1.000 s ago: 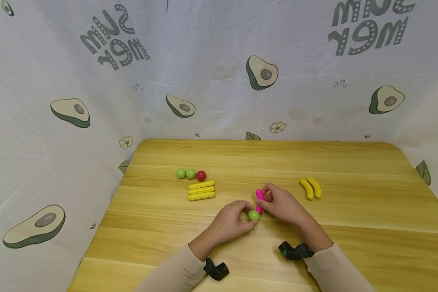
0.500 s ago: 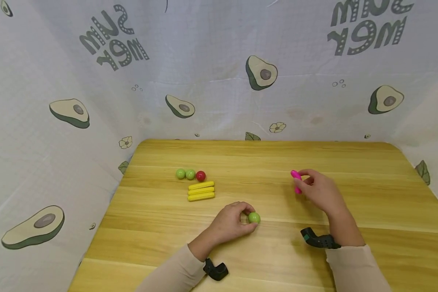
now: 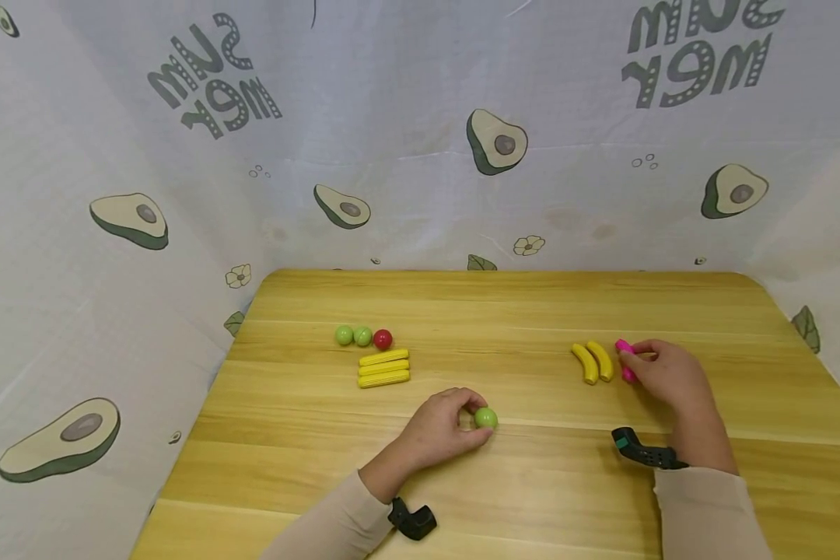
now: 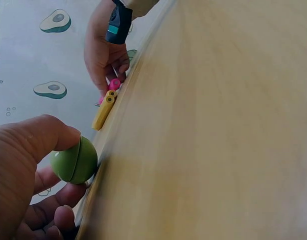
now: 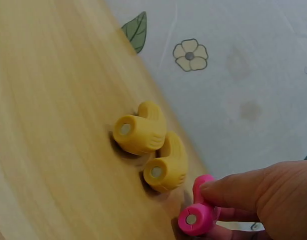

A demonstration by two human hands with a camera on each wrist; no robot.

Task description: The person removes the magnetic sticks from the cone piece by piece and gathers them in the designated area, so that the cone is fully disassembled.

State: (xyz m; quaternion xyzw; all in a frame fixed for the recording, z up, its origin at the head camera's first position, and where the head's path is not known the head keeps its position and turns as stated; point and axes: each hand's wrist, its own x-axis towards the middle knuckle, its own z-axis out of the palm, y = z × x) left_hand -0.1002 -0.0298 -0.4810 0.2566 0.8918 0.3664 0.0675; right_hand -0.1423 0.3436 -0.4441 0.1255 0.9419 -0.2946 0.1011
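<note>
Between the thumb and fingers of my left hand (image 3: 442, 424) is a green ball (image 3: 486, 418), low over the front middle of the table. A seam runs around the ball (image 4: 76, 160) in the left wrist view. At the right, my right hand (image 3: 674, 379) pinches a pink, curved, banana-like toy (image 3: 624, 344). Its near end (image 5: 192, 220) carries a round metallic disc. Just left of it lie two yellow toy bananas (image 3: 602, 361), side by side. The right wrist view shows similar discs in the ends of the bananas (image 5: 138, 135). Some right fingers are hidden.
On the left of the wooden table (image 3: 504, 311), two green balls (image 3: 353, 335) and a red ball (image 3: 383, 339) stand in a row. Several yellow corn-like sticks (image 3: 383, 368) lie below them. A printed cloth (image 3: 406, 155) hangs along the table's back edge.
My right hand has carried the pink toy from beside the green ball, up and over to the right, to next to the bananas. My left hand keeps its hold on the ball.
</note>
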